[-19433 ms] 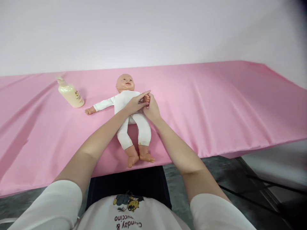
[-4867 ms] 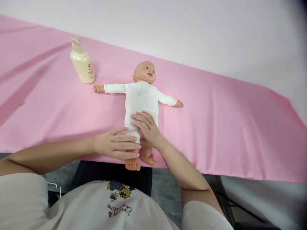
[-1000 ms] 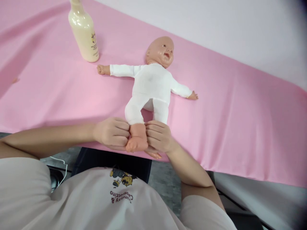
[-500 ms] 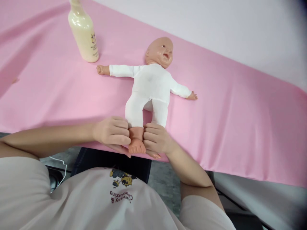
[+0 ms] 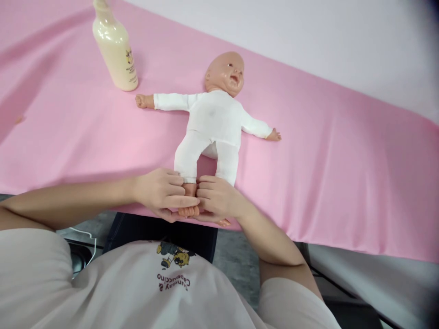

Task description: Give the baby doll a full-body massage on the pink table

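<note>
A baby doll (image 5: 214, 116) in a white bodysuit lies face up on a pink cloth (image 5: 308, 183), head away from me and arms spread. My left hand (image 5: 161, 194) closes on the doll's foot at the left, its fingers across the ankle and top of the foot. From the other side, my right hand (image 5: 217, 197) wraps round the same ankle and foot, fingertips near those of my left hand. Only the toes (image 5: 188, 211) and a bit of ankle show between them. The doll's other foot is mostly hidden beneath my right hand.
A cream-coloured pump bottle (image 5: 115, 55) stands on the cloth at the upper left, near the doll's outstretched hand. The cloth's front edge runs just below my hands. A white surface (image 5: 291, 32) lies beyond the cloth, and a white cable (image 5: 92, 242) hangs at the lower left.
The held foot has shifted slightly left and tilted, so less of it shows. My left fingers now reach farther across it, and my right fingers have moved left with it.
</note>
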`<state>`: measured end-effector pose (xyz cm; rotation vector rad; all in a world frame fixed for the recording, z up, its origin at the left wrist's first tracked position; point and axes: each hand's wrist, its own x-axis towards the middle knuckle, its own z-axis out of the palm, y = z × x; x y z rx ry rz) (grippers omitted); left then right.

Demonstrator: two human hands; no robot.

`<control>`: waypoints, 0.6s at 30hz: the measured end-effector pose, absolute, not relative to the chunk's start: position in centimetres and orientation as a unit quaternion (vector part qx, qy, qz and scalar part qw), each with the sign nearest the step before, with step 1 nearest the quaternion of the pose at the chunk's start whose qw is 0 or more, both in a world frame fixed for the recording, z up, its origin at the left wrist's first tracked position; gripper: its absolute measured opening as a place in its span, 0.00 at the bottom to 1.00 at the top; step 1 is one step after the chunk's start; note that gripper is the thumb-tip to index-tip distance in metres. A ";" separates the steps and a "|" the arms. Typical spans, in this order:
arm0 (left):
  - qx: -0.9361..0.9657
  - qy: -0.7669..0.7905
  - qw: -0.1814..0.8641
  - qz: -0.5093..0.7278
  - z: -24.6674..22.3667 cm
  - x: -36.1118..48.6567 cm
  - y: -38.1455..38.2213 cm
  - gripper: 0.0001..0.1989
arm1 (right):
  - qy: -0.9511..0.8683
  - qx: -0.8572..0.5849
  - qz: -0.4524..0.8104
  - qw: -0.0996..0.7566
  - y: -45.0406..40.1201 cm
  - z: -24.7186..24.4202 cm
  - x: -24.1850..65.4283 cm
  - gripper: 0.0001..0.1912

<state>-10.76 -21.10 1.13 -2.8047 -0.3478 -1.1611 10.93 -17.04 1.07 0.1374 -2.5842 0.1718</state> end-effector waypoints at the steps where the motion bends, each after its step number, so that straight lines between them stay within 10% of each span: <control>1: -0.919 -0.113 0.045 -0.376 1.1 -10.7 -21.1 0.14 | -0.960 0.049 0.066 0.267 -17.0 1.0 10.9 0.23; 11: -0.941 -0.115 0.029 -0.318 0.4 -10.7 -21.5 0.11 | -0.963 0.009 0.092 0.255 -15.8 1.2 11.9 0.30; 18: -0.963 -0.097 0.020 -0.252 -0.3 -10.8 -21.5 0.12 | -0.860 -0.336 0.071 0.378 -14.7 2.1 13.0 0.18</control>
